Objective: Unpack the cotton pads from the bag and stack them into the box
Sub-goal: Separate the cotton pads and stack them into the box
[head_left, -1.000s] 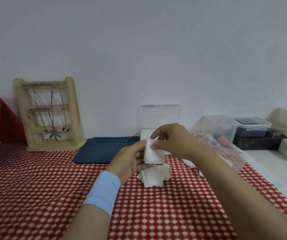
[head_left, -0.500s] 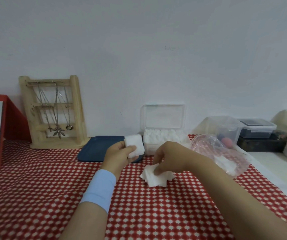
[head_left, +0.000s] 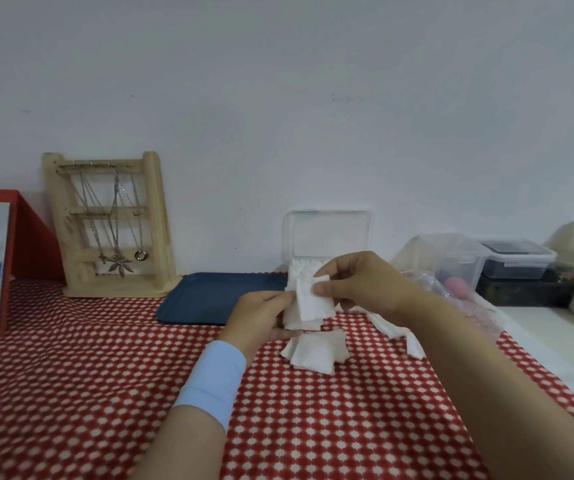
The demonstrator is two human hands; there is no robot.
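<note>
Cotton pads (head_left: 308,306) being gathered into a hand-held stack, head view.
Left hand (head_left: 261,317) grips a small stack upright above the bench (head_left: 105,375); right hand (head_left: 358,285) pinches the front pad by its top corner against that stack. More loose pads (head_left: 316,353) lie in a pile just below, others near the clear bag (head_left: 465,299) on the right. The box (head_left: 329,233) stands behind my hands, lid up, pads already inside. Step, I judge: collecting and squaring. Next calls for aligning edges, then carrying the stack to the box.

soft matt cotton pads (head_left: 310,303)
</note>
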